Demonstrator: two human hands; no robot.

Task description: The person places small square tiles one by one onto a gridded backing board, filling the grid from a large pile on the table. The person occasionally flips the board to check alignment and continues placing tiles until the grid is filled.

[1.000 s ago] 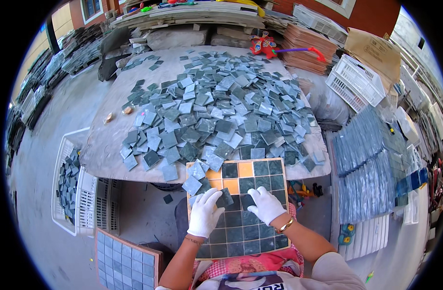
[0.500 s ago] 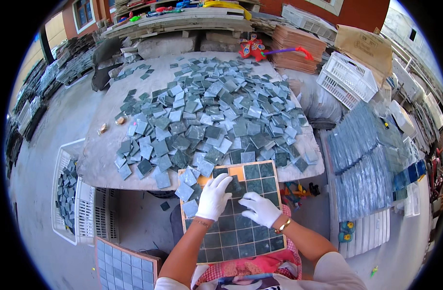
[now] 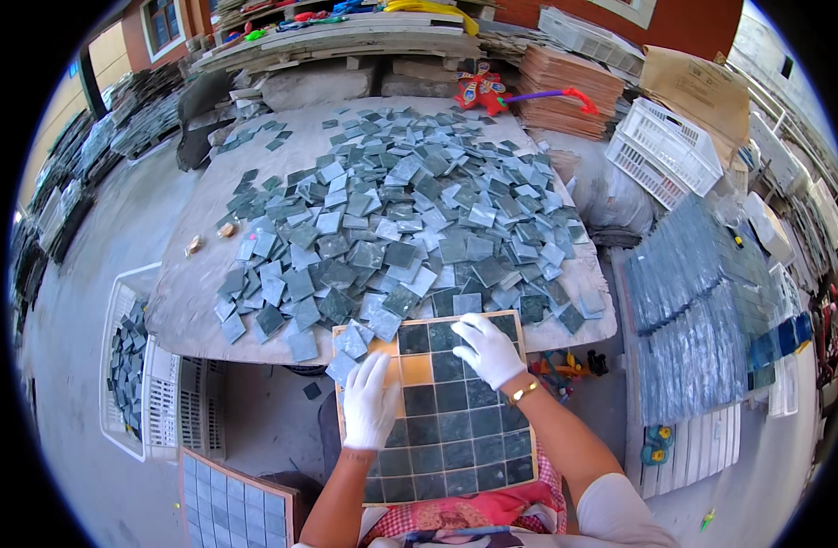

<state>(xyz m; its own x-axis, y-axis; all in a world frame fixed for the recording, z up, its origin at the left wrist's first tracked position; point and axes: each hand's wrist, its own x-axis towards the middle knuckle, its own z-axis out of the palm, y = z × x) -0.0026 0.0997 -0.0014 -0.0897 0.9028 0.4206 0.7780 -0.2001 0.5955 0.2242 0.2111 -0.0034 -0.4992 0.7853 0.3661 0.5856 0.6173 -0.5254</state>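
A square wooden-edged frame (image 3: 519, 334) rests on my lap, tilted against the table's near edge. Rows of dark green stone tiles (image 3: 456, 426) fill most of it, and bare orange backing (image 3: 417, 370) shows in gaps at the upper left. My right hand (image 3: 492, 354), in a white glove, is open with its fingertips on tiles near the top row. My left hand (image 3: 370, 404), gloved too, lies over the frame's left side, fingers stretched out. Loose tiles (image 3: 350, 342) lie at the upper left corner, just beyond its fingertips; whatever is under its palm is hidden.
A wide heap of loose tiles (image 3: 401, 219) covers the table (image 3: 190, 310). To the left stands a white crate (image 3: 163, 402) holding tiles, with a tiled panel (image 3: 236, 502) below it. Wrapped stacks of tiles (image 3: 684, 310) stand at the right, near white crates (image 3: 666, 151).
My right hand has moved up to the frame's top rows. My left hand has drawn back down and left, uncovering orange backing. Some loose tiles on the frame's left side are now covered or moved.
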